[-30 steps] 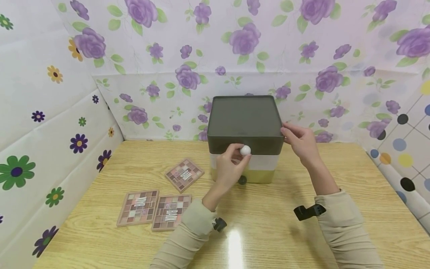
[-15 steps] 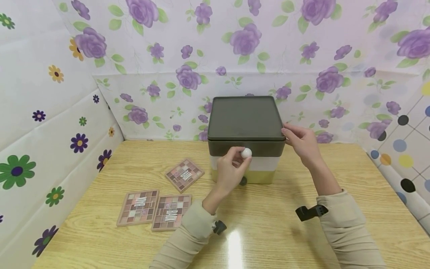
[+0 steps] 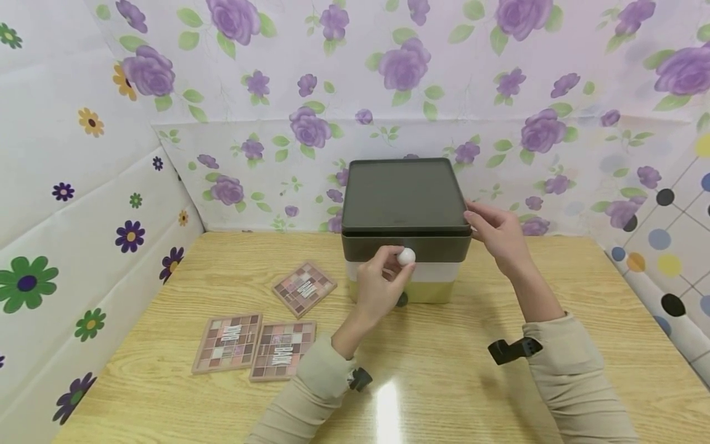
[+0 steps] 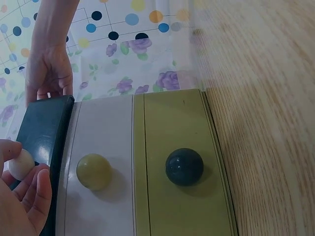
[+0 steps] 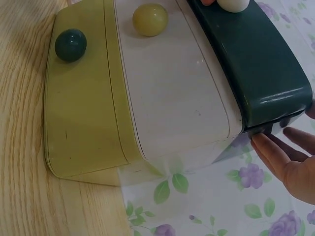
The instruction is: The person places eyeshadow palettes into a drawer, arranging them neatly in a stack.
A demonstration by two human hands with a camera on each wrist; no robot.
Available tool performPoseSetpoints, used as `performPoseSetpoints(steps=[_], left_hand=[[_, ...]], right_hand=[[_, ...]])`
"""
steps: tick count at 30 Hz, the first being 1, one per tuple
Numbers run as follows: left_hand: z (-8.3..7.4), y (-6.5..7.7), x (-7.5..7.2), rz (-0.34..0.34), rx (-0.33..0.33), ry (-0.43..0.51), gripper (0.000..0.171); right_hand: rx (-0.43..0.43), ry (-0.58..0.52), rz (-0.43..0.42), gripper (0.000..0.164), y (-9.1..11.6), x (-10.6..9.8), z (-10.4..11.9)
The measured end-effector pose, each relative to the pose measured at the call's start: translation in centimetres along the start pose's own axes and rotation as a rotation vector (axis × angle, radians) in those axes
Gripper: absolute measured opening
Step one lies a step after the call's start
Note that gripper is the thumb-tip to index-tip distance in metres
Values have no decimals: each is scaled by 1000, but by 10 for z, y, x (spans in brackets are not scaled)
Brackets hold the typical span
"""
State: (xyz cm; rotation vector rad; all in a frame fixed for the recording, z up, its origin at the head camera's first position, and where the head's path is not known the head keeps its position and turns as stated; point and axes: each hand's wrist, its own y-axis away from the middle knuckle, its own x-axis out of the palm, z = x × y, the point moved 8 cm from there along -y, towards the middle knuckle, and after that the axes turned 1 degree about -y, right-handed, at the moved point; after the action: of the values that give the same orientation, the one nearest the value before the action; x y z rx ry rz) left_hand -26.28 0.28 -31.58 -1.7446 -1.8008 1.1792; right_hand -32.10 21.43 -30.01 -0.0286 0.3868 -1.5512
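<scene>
A small three-drawer box stands at the back of the table, with a dark green top drawer [image 3: 432, 246], a white middle drawer [image 5: 172, 83] and a yellow-green bottom drawer [image 4: 182, 123]. Between thumb and fingers my left hand [image 3: 379, 277] pinches the white round knob [image 3: 406, 256] of the top drawer, which sits slightly out, a dark gap showing under the lid [image 3: 405, 191]. My right hand [image 3: 499, 237] rests at the lid's right front corner, its fingers against the box's side. A yellow knob [image 4: 94, 171] and a dark green knob [image 4: 184, 167] mark the lower drawers.
Several eyeshadow palettes lie on the table left of the box: one palette [image 3: 304, 288] at an angle near it, another palette [image 3: 228, 343] and a third palette [image 3: 283, 350] side by side in front. A flowered cloth [image 3: 266, 92] hangs close behind the box.
The top drawer has come out a little toward me, opening a gap under the lid, with my left hand moving along on its knob. My right hand stays at the box's side.
</scene>
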Motion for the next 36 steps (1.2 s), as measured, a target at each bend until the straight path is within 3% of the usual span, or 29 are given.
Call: performPoseSetpoints(steps=[19, 26, 36], left_hand=[[-2, 5, -3, 25, -17, 0, 22], [-2, 6, -4, 18, -15, 6, 21], [-4, 8, -8, 12, -28, 21, 21]], right_hand=[[-13, 132, 151, 45, 0, -1, 0], [-11, 240, 76, 41, 0, 2, 6], [14, 230, 36, 44, 0, 3, 8]])
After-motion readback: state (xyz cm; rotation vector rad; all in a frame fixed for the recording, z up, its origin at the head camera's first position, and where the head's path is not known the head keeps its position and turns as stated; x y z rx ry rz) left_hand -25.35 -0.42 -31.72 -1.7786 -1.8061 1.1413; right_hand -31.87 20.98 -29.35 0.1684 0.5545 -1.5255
